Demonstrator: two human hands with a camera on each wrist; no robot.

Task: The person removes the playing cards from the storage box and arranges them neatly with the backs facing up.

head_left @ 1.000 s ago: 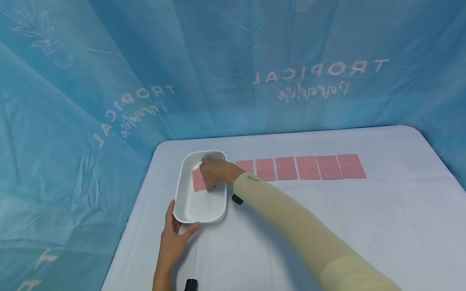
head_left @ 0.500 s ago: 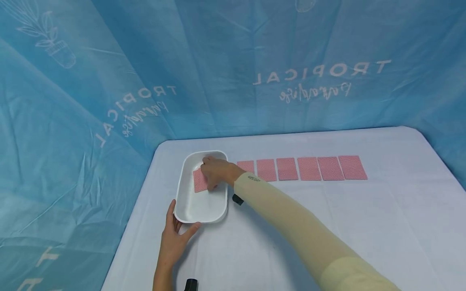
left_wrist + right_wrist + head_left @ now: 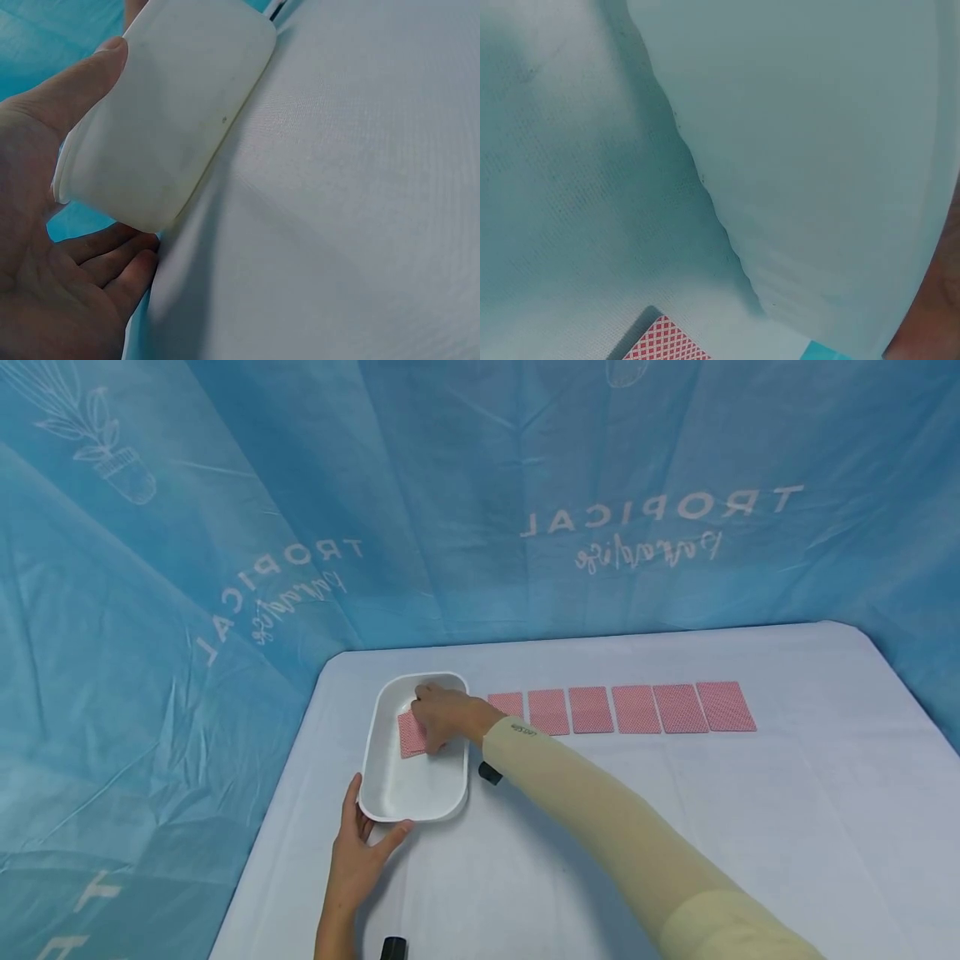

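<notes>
A white plastic tray (image 3: 412, 797) stands at the left of the table. My left hand (image 3: 356, 860) holds its near left corner, thumb on the front side and fingers along the left. In the left wrist view the thumb lies against the outer wall of the tray (image 3: 172, 97). My right hand (image 3: 444, 714) reaches over the right rim into the tray, its fingers bent down at red-backed playing cards (image 3: 409, 739), pinching one. Its fingertips are partly hidden. The right wrist view shows mostly the outer wall of the tray (image 3: 802, 150).
Several red-backed playing cards (image 3: 637, 708) lie face down in a row right of the tray. The nearest card (image 3: 506, 702) is partly covered by my right forearm. A blue printed curtain (image 3: 480, 585) hangs behind the white-covered table (image 3: 675, 827).
The cards under my right hand have shifted slightly, and the edge of an upper one now shows over the lower. Both hands and the tray stay in place.
</notes>
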